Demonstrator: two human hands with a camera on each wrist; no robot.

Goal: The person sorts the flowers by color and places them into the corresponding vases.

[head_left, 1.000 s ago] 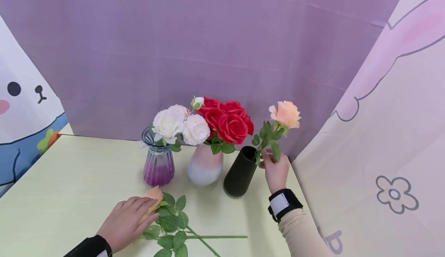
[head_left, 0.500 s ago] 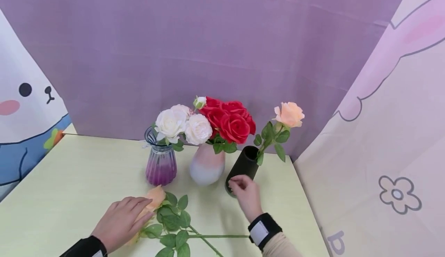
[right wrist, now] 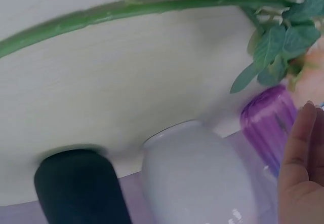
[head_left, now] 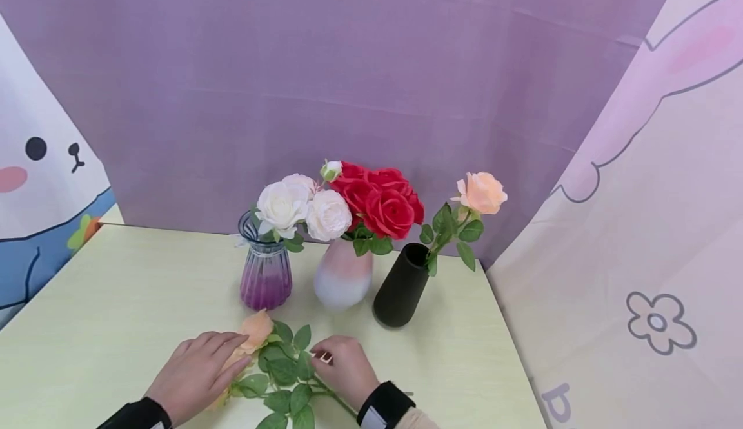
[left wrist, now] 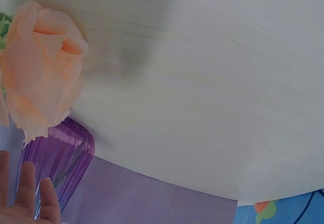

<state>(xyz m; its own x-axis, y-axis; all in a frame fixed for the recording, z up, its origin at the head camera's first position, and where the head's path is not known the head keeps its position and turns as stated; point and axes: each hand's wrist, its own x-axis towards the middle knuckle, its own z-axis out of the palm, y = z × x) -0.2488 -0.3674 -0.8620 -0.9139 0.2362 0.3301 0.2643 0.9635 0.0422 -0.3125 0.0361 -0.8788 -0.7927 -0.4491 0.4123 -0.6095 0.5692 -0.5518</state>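
My left hand (head_left: 197,371) lies with extended fingers over the peach roses (head_left: 257,330) on the table, partly hiding their heads. In the left wrist view, a rose head (left wrist: 43,67) shows beyond the fingertips. My right hand (head_left: 348,369) is over the roses' green stems, its loosely bent fingertips right at the leaves (head_left: 304,364). No stem shows between the fingers in the right wrist view, where a green stem (right wrist: 116,12) runs across the table. Another peach rose (head_left: 483,193) leans rightward out of the black vase (head_left: 400,290).
A purple ribbed glass vase (head_left: 266,280) with white roses (head_left: 283,209) stands at the back left. Next to it, a pink-and-white vase (head_left: 342,277) holds red roses (head_left: 389,213). A purple cloth (head_left: 348,80) hangs behind the table (head_left: 145,287).
My right hand has let go of the peach rose in the black vase and moved left and toward me, to the leaves on the table. The left hand stays about where it was.
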